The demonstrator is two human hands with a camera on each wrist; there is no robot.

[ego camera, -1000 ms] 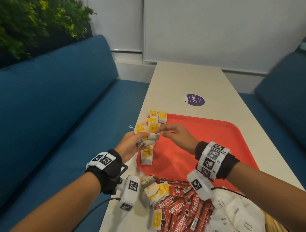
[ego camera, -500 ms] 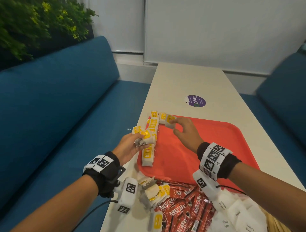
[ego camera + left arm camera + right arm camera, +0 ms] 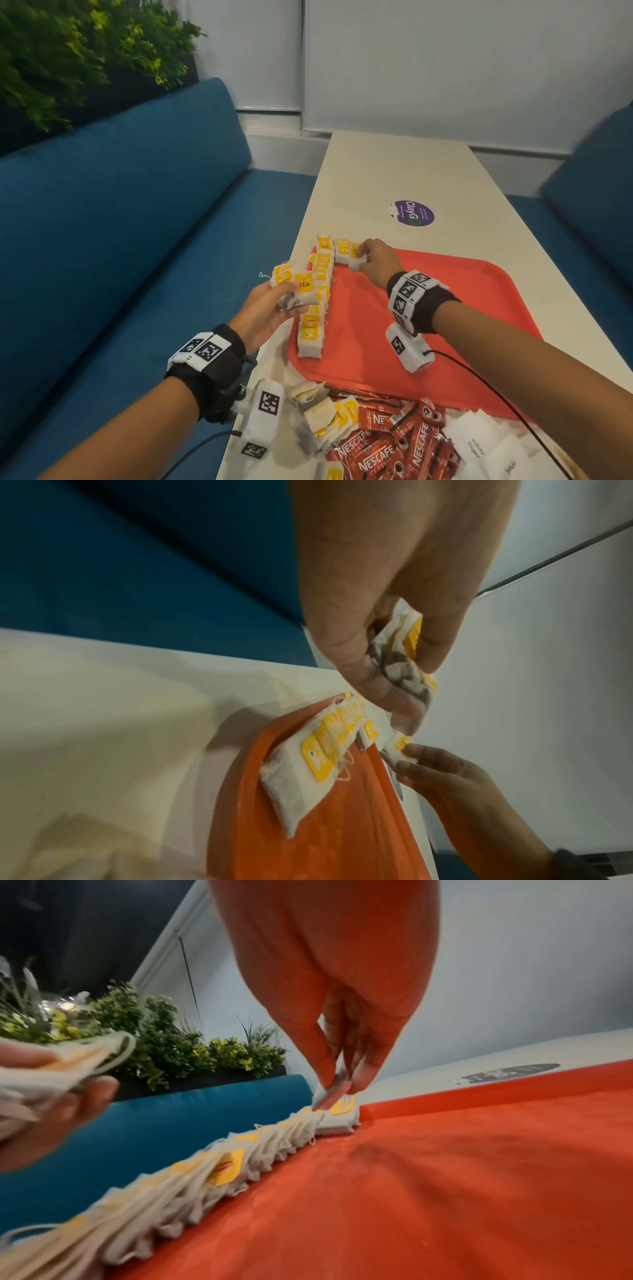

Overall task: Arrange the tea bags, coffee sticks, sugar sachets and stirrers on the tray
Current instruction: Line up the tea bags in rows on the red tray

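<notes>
Your right hand (image 3: 375,262) has carried a tea bag (image 3: 356,263) from the left-hand bundle (image 3: 296,287) to the tray's (image 3: 428,325) far-left corner, pinching it down — a second row starts. Your left hand (image 3: 270,308) grips the bundle. The right wrist view alone shows the bag touching its neighbour (image 3: 337,1118); sticks (image 3: 394,442) and sachets (image 3: 479,448) wait near.

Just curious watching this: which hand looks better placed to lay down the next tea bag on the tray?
Probably the right hand: it pinches a tea bag at the red tray's far corner, while the left hand only holds the spare bunch.
</notes>
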